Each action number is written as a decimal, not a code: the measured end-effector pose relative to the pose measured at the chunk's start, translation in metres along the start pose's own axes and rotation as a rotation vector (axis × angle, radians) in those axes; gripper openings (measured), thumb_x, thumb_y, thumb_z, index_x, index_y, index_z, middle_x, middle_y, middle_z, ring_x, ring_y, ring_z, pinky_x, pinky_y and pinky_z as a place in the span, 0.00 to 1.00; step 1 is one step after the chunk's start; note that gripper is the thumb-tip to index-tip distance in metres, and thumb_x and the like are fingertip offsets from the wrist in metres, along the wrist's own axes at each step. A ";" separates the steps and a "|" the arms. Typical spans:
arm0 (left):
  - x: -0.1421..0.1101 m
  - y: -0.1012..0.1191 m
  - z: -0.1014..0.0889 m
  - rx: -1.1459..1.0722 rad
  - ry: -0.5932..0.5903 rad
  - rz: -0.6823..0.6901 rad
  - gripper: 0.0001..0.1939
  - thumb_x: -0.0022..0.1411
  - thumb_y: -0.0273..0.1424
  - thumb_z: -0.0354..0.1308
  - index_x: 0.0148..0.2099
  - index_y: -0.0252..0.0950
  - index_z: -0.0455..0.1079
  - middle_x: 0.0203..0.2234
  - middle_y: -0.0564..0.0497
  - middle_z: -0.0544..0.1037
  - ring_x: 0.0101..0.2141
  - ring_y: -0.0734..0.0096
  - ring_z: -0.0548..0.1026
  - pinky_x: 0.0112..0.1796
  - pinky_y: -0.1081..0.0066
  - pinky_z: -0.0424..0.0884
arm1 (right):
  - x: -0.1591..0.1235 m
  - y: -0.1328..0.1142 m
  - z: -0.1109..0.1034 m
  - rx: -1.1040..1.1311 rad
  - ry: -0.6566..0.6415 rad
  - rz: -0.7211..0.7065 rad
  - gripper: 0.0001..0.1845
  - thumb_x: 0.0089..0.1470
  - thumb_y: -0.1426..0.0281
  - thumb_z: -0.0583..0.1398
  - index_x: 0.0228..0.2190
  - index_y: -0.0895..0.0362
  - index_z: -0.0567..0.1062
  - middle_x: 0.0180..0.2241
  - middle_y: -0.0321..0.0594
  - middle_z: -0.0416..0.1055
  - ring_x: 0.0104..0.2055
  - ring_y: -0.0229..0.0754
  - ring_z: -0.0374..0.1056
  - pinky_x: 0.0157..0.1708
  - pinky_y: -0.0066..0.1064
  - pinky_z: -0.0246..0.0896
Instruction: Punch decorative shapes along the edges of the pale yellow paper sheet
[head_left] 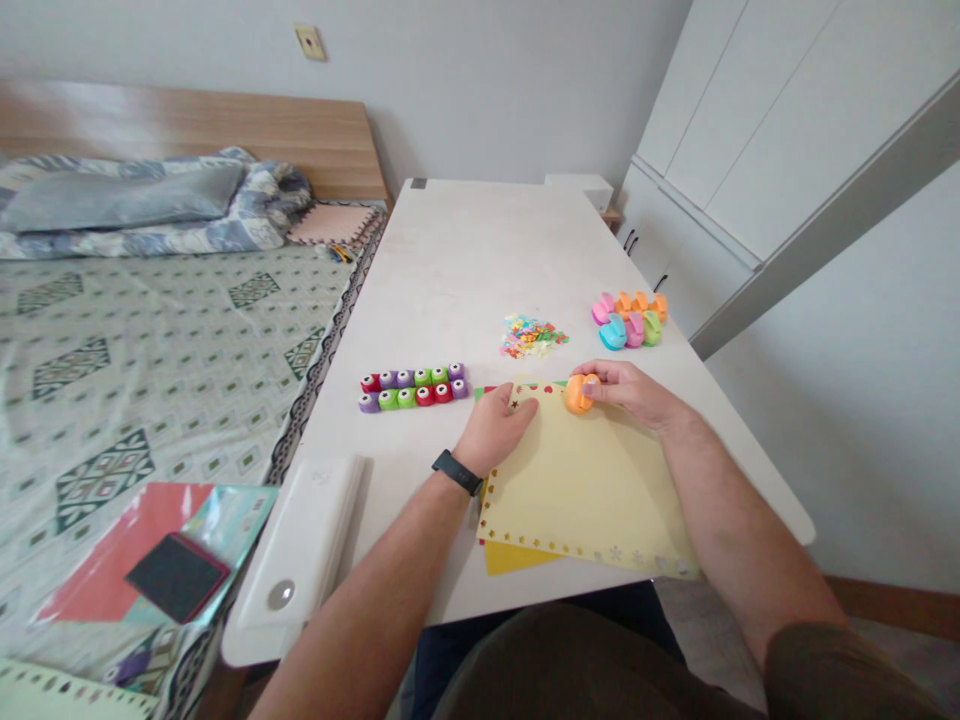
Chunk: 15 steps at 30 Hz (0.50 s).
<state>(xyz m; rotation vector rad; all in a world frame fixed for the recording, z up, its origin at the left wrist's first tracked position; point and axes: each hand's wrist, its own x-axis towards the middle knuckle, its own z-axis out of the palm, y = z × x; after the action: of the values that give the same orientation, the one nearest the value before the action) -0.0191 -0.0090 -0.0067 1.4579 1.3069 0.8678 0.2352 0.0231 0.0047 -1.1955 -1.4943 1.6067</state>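
And we're looking right at the top edge of the sheet, where the right hand [626, 390] has its grip closed around an orange craft punch [577, 394]. The punch sits on the upper edge of a pale yellow sheet [581, 480], though from here I can't tell whether the paper is inside its slot. The sheet spreads from that grip back toward the person and off to the right. The right hand is the one on the punch, while the left hand [491, 430] lies flat and open on the sheet's upper left corner, not far from the punch, with a black wrist band [457, 472] showing at its wrist.

The sheet looks close to square, so there's no clear long axis, and it sits slightly skewed on the white surface [450, 260]. Punched stars run along its left edge, with small flower cutouts along the lower edge. A deeper yellow sheet [517, 558] pokes out beneath it near the person, and green and red paper [484, 393] peek out by the upper left corner.

Left of the grip is a double row of small craft punches [412, 387]. Straight ahead lies a heap of colored paper cutouts [531, 337], and farther ahead to the right, a cluster of pastel craft punches [628, 320].
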 end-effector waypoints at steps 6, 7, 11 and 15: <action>0.000 -0.001 0.000 -0.027 0.003 -0.008 0.10 0.57 0.38 0.62 0.35 0.35 0.73 0.27 0.49 0.80 0.30 0.64 0.77 0.30 0.70 0.71 | 0.000 0.000 -0.001 0.011 0.020 0.004 0.23 0.46 0.58 0.72 0.41 0.56 0.79 0.40 0.42 0.78 0.38 0.43 0.71 0.40 0.34 0.62; 0.000 -0.001 0.000 -0.029 -0.002 -0.006 0.10 0.57 0.38 0.62 0.35 0.35 0.73 0.27 0.49 0.81 0.30 0.64 0.77 0.30 0.70 0.71 | -0.001 0.000 -0.001 0.014 0.023 0.006 0.23 0.46 0.58 0.72 0.41 0.56 0.79 0.40 0.42 0.78 0.38 0.43 0.71 0.40 0.34 0.62; 0.000 -0.001 0.000 -0.036 -0.029 -0.001 0.11 0.58 0.38 0.61 0.36 0.36 0.73 0.28 0.49 0.81 0.29 0.64 0.77 0.29 0.70 0.71 | -0.002 0.001 -0.001 0.027 0.034 0.018 0.23 0.45 0.58 0.73 0.41 0.56 0.79 0.39 0.42 0.78 0.38 0.44 0.71 0.40 0.35 0.64; 0.000 -0.001 0.000 -0.036 -0.022 -0.008 0.11 0.58 0.38 0.61 0.36 0.36 0.73 0.28 0.50 0.81 0.29 0.65 0.77 0.28 0.71 0.70 | -0.001 0.003 0.000 0.023 0.029 0.015 0.22 0.45 0.59 0.72 0.40 0.55 0.79 0.39 0.41 0.78 0.38 0.43 0.71 0.40 0.34 0.63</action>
<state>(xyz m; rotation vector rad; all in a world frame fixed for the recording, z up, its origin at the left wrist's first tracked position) -0.0194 -0.0093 -0.0078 1.4303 1.2735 0.8634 0.2365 0.0217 0.0024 -1.2148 -1.4479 1.6058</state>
